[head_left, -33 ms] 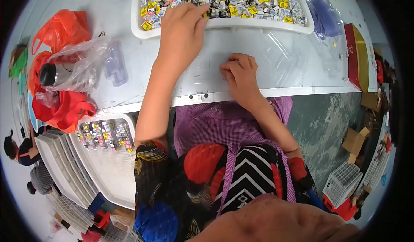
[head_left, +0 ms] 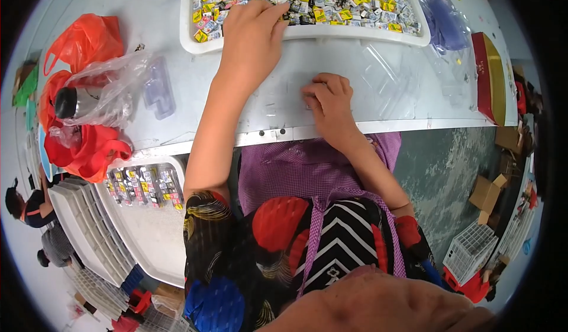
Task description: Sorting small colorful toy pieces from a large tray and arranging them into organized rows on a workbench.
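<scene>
A white tray [head_left: 248, 43] at the far side of the table is filled with small block-shaped pieces [head_left: 331, 10] in yellow, white, black and pink. My left hand [head_left: 253, 33] reaches over its near rim. Thumb and forefinger are apart at the pieces; its other fingers are partly hidden. Close to the table's near edge, my right hand [head_left: 332, 101] rests with curled fingers. Whatever they hold is hidden, though a little clear plastic seems to show by the fingertips.
Clear plastic sheets [head_left: 384, 78] lie right of my right hand. At left are red bags [head_left: 89, 39], a steel flask [head_left: 89, 101] and a clear moulded tray [head_left: 160, 89]. A red-and-gold box [head_left: 489, 78] stands right. Lower left, another white tray [head_left: 148, 237] holds filled clear packs [head_left: 145, 185].
My left hand has shifted slightly right and away from me over the pieces. My right hand has stayed almost still.
</scene>
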`<state>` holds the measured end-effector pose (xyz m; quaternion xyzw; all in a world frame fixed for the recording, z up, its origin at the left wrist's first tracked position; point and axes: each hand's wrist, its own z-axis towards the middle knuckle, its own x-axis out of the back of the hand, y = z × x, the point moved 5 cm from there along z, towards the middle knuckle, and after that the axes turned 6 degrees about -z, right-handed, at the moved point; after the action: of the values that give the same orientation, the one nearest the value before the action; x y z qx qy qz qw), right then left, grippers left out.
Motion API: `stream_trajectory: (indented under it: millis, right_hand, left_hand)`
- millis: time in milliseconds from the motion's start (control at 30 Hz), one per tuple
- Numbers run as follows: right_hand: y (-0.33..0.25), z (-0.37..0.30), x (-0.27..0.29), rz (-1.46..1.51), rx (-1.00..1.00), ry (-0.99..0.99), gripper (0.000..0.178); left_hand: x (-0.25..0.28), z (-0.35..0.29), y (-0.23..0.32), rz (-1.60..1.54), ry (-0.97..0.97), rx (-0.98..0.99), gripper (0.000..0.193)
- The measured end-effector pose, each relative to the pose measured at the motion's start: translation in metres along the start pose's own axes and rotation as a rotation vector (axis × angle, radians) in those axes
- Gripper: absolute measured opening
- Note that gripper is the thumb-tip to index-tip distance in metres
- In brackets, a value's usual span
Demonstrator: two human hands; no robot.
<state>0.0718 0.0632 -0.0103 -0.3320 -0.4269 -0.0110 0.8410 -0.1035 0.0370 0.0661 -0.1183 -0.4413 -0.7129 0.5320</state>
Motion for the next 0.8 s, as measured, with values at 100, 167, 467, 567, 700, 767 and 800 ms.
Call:
stream_trajectory:
  millis: [100, 167, 467, 567, 700, 767, 800]
  right_hand:
    - [0.0, 0.004, 0.002, -0.048, -0.003, -0.05, 0.028]
    - [-0.002, 0.01, 0.017, -0.044, 0.011, 0.105, 0.029]
    - [0.023, 0.127, 0.036, -0.363, 0.219, 0.139, 0.018]
    - [0.029, 0.147, 0.024, -0.385, 0.217, -0.107, 0.016]
    - [0.017, 0.166, 0.024, -0.271, 0.208, -0.357, 0.016]
    - [0.025, 0.161, 0.021, -0.204, 0.172, -0.443, 0.019]
    - [0.031, 0.16, 0.021, -0.116, 0.183, -0.384, 0.013]
  left_hand:
    - [-0.023, 0.018, -0.01, 0.079, -0.099, -0.034, 0.02]
    - [-0.034, 0.021, -0.015, 0.016, -0.203, 0.034, 0.017]
    - [-0.044, 0.028, -0.034, -0.169, -0.294, 0.208, 0.015]
    - [-0.035, 0.021, -0.034, -0.257, -0.122, 0.209, 0.015]
    - [-0.003, 0.016, -0.041, -0.417, 0.051, 0.343, 0.016]
    - [0.004, 0.004, -0.039, -0.733, 0.019, 0.538, 0.017]
    - [0.007, -0.005, -0.034, -0.683, -0.097, 0.553, 0.018]
